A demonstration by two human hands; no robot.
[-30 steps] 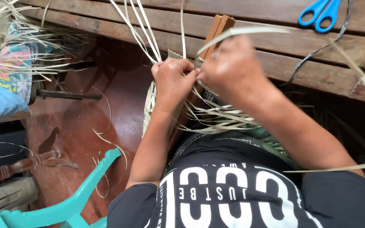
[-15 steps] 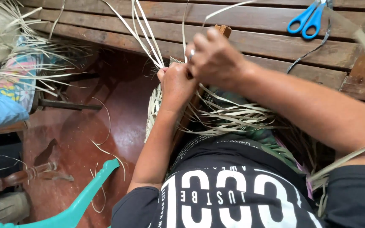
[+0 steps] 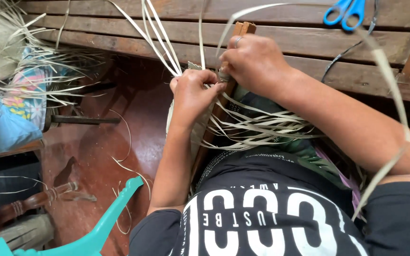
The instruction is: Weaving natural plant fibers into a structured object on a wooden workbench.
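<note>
My left hand (image 3: 191, 92) is clenched on a bundle of pale palm-leaf strips (image 3: 160, 35) that fan up and away from it. My right hand (image 3: 254, 61), with a ring on one finger, pinches a single strip right beside the left, at the edge of a partly woven mat (image 3: 171, 116). The mat rests against an upright wooden slat (image 3: 217, 114) between my knees. One long loose strip (image 3: 387, 71) arcs from my right hand over my right forearm. More strips (image 3: 262, 128) spread across my lap.
A slatted wooden bench (image 3: 304, 38) runs across the top, with blue-handled scissors (image 3: 343, 10) on it. A teal plastic chair (image 3: 91, 237) stands at the lower left. Loose strips lie on the red floor (image 3: 115, 137). Patterned cloth and dried leaves (image 3: 20, 76) are at the left.
My right hand has dropped back beside the left at the mat's edge. The long strip now loops further out over my right forearm.
</note>
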